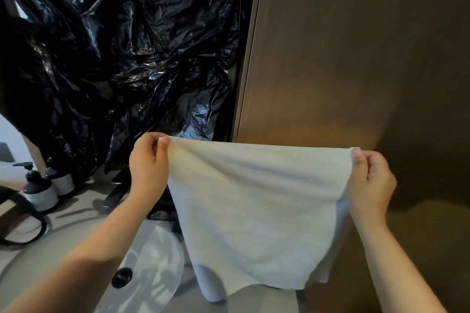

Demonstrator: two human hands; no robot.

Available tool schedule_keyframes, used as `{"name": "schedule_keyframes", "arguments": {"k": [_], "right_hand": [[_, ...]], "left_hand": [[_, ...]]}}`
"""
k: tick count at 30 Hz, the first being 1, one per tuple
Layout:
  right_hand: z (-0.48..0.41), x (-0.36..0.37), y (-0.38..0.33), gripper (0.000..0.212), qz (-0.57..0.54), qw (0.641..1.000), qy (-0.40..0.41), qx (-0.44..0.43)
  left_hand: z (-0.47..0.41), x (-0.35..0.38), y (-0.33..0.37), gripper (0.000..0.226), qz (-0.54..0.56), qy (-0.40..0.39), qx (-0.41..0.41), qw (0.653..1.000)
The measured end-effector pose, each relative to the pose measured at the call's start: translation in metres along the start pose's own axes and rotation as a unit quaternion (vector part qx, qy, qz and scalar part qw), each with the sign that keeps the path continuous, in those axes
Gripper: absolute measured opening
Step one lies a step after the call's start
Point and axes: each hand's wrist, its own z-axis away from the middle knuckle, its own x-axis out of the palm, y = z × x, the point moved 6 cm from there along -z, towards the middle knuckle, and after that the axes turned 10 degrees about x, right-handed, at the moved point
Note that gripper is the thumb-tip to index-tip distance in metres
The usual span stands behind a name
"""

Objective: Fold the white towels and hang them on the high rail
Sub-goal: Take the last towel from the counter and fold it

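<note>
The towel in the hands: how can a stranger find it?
Find the brown panel on the right. Before it hangs a white towel, top corners pinched by the left hand and right hand. Unlike the white roll below, it is spread open.

Both hands up, arms reaching forward.
Left hand (pixel 148 162) and right hand (pixel 370 180) level, well apart, each pinching a top corner of the white towel (pixel 254 198) between thumb and fingers.
</note>
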Motion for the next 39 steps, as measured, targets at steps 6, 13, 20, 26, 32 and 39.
{"name": "schedule_keyframes", "arguments": {"k": [6,13,20,26,32,39], "right_hand": [[-0.001,0.012,-0.006,0.017,-0.031,0.986,-0.162,0.014],[-0.005,-0.001,-0.002,0.026,-0.046,0.994,-0.099,0.026],[-0.009,-0.005,-0.008,0.049,-0.070,0.995,-0.058,0.045],[-0.012,-0.005,-0.004,0.048,-0.045,0.995,-0.064,0.066],[-0.005,-0.007,-0.009,0.039,-0.017,0.998,-0.055,0.030],[-0.008,-0.012,-0.010,0.029,0.026,0.999,-0.034,0.011]], "left_hand": [[-0.012,0.000,0.003,0.013,-0.032,-0.001,0.017,0.999],[-0.006,0.007,0.000,0.010,-0.032,-0.033,0.012,0.999],[0.000,0.004,-0.003,0.004,0.056,-0.030,-0.072,0.995],[0.007,0.011,-0.009,0.014,0.164,-0.080,-0.154,0.971],[0.004,0.006,0.011,0.022,-0.003,-0.024,-0.011,1.000],[-0.001,-0.003,0.032,0.014,-0.045,-0.001,0.071,0.996]]}}
